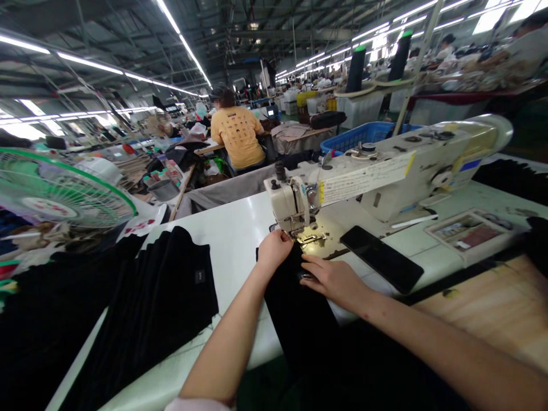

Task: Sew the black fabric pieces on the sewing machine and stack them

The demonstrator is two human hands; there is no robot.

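A strip of black fabric (295,308) runs from the sewing machine's needle area down over the front edge of the table. My left hand (276,249) is closed, pinching the fabric's far end just left of the presser foot. The needle point is hidden by the machine head (285,200). My right hand (331,278) rests on the fabric's right side, fingers bent around a small shiny metal tool (305,276) whose kind I cannot make out. The sewing machine (385,177) has its lamp lit over the metal needle plate (321,242).
Stacked black garment pieces (171,285) lie at left, near a green fan (64,194). Right of my hands are a black phone (381,258) and a small parts tray (468,231). Behind the machine stand a blue basket (363,136) and thread cones (356,69). A seated person (237,134) works ahead.
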